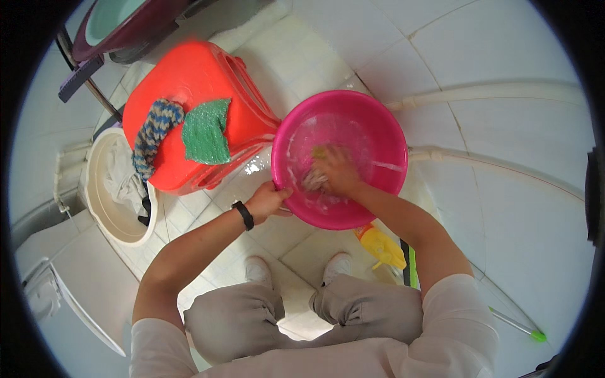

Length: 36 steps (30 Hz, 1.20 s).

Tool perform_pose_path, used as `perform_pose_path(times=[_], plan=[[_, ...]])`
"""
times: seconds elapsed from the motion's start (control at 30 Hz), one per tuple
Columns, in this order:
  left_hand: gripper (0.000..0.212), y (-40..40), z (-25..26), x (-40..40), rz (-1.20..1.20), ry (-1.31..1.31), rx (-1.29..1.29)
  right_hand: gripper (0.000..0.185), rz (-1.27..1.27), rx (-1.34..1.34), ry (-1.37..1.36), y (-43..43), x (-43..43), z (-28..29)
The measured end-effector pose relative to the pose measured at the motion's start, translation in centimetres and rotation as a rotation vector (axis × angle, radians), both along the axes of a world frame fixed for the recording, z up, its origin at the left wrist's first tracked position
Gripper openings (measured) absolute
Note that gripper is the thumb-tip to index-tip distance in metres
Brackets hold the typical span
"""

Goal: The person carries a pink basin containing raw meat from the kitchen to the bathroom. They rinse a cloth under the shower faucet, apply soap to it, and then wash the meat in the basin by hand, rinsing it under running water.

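Observation:
A pink plastic basin [388,141] stands in front of me with suds and a little water in it. My left hand [267,203], with a black band on the wrist, grips the basin's near-left rim. Inside the basin is my right hand [336,172], blurred by motion, its fingers bent over a wet, pale cloth [314,181]. A yellow-green patch [319,151] shows at the fingertips; whether it belongs to the cloth or is a separate piece cannot be made out. The palm hides part of the cloth.
On a red plastic stool [198,71] lie a green scrubbing cloth [206,132] and a striped knitted piece [158,134]. A cream basin [97,198] with white fabric stands left. A yellow bottle [382,245] lies beside the pink basin. Pipes [482,94] run along the tiled wall.

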State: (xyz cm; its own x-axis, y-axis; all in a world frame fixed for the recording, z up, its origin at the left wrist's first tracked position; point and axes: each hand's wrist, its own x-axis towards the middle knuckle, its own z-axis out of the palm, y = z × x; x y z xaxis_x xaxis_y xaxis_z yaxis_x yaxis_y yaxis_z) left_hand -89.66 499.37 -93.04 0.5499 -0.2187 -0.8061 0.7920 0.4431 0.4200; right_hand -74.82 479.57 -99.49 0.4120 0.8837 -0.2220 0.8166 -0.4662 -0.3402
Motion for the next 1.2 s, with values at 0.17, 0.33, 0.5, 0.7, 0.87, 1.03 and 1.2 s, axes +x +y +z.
perform_pose_path(times=[0.17, 0.33, 0.5, 0.7, 0.87, 1.03, 1.2], plan=[[0.037, 0.1, -0.3, 1.0, -0.026, 0.0, -0.016, 0.051, -0.129, -0.067, 0.057, -2.2, 1.2, -0.2], [0.037, 0.2, -0.9, 0.6, -0.035, 0.017, 0.001, 0.042, -0.625, -0.055, 0.397, -1.1, 4.2, 4.8], [0.036, 0.5, -0.1, 1.2, -0.052, -0.003, -0.001, 0.044, -0.475, 0.086, 0.292, -2.4, 5.6, 4.1], [0.037, 0.3, -0.7, 0.9, -0.042, -0.01, -0.017, 0.048, 0.014, -0.032, -0.134, -3.0, 2.5, -1.3], [0.038, -0.6, -0.9, 1.5, -0.003, -0.008, 0.038, 0.05, -0.068, -0.096, -0.232, -2.1, 1.8, -2.2], [0.038, -0.5, -0.4, 1.2, 0.014, -0.055, 0.003, 0.052, -0.316, -0.198, -0.249, -0.4, 1.1, -0.9], [0.037, -0.7, -0.3, 1.4, 0.016, -0.036, 0.016, 0.054, -0.199, -0.066, -0.18, -0.6, 1.5, -0.3]])
